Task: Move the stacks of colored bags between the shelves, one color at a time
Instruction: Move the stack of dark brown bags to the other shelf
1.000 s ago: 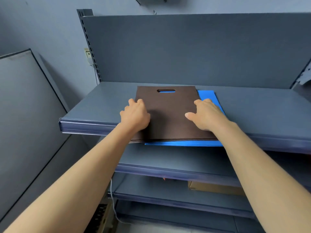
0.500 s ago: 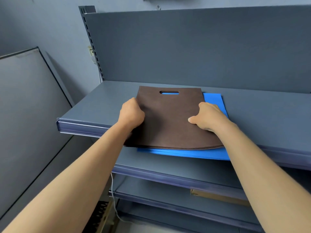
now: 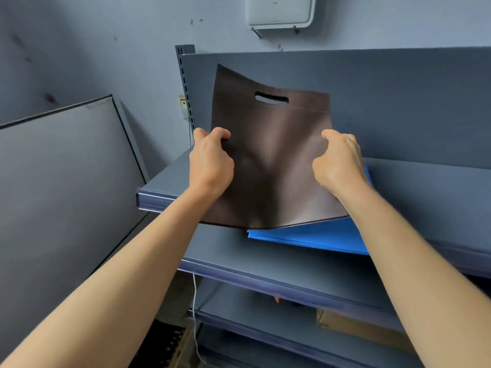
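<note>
A stack of brown bags (image 3: 273, 160) with a cut-out handle slot is raised off the top shelf (image 3: 425, 187) and tilted up, its middle sagging. My left hand (image 3: 211, 160) grips its left edge, and my right hand (image 3: 338, 160) grips its right edge. Under it a stack of blue bags (image 3: 313, 236) lies flat on the top shelf, its near edge sticking out past the shelf front. The brown stack's near edge hangs just above the blue stack.
Lower grey shelves (image 3: 279, 264) step down below. A cardboard box (image 3: 358, 330) sits on a low shelf at the right. A large grey panel (image 3: 58, 176) leans against the left wall. A white box (image 3: 280, 10) hangs on the wall above.
Both hands closed on the brown stack's side edges and lifted it off the blue stack, tilting its far end up. The blue stack stayed on the shelf.
</note>
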A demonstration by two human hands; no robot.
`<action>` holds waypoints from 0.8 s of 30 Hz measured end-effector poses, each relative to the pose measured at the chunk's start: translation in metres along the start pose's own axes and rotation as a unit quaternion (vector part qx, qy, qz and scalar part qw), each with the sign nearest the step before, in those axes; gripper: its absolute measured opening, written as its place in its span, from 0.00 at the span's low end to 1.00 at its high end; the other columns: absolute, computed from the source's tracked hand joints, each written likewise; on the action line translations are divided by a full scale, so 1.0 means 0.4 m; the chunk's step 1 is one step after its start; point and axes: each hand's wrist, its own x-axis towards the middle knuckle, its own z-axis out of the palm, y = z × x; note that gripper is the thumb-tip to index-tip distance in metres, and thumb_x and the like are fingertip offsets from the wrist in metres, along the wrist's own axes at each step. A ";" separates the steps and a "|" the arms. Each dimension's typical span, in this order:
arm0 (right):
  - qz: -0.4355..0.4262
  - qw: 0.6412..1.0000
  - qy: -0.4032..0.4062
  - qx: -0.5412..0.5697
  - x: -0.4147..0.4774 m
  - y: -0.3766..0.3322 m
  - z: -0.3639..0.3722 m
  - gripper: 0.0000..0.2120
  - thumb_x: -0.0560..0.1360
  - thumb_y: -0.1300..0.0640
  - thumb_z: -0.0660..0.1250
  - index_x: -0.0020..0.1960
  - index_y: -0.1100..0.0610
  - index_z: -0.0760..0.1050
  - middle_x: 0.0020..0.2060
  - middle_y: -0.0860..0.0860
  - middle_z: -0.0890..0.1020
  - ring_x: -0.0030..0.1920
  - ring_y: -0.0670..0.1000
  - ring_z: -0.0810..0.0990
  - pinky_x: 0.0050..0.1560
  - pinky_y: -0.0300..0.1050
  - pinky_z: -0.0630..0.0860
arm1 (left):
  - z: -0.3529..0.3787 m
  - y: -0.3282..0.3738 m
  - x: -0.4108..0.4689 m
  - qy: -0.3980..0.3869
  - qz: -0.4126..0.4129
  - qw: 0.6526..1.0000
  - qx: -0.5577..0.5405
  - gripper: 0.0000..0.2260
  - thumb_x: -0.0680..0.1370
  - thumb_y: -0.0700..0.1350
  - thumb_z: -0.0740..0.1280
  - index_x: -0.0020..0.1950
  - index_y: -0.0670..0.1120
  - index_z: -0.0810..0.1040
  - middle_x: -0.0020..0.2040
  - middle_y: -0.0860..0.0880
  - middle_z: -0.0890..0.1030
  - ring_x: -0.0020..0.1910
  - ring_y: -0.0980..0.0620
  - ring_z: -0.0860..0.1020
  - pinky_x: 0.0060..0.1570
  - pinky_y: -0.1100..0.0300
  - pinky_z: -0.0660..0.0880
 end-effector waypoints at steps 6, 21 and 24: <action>-0.043 0.999 -0.012 0.020 -0.095 -0.158 0.053 0.23 0.74 0.70 0.55 0.68 0.61 0.67 0.66 0.59 0.70 0.62 0.61 0.71 0.56 0.50 0.70 | -0.186 -0.090 -0.046 0.077 -0.009 0.997 0.020 0.22 0.75 0.30 0.53 0.65 0.46 0.72 0.61 0.45 0.67 0.55 0.44 0.73 0.52 0.63 0.64; -0.255 0.953 -0.098 0.133 -0.452 -0.567 0.241 0.25 0.73 0.71 0.56 0.69 0.61 0.67 0.64 0.58 0.68 0.60 0.61 0.72 0.59 0.43 0.65 | -0.709 -0.373 -0.281 0.237 -0.123 0.956 0.125 0.20 0.76 0.31 0.54 0.64 0.45 0.73 0.61 0.44 0.67 0.50 0.46 0.72 0.49 0.63 0.63; -0.295 0.934 -0.129 0.155 -0.528 -0.633 0.266 0.25 0.72 0.70 0.56 0.69 0.61 0.68 0.65 0.58 0.68 0.61 0.60 0.72 0.60 0.42 0.63 | -0.796 -0.401 -0.350 0.270 -0.150 0.937 0.161 0.20 0.75 0.31 0.55 0.64 0.45 0.73 0.61 0.43 0.67 0.52 0.43 0.74 0.51 0.60 0.66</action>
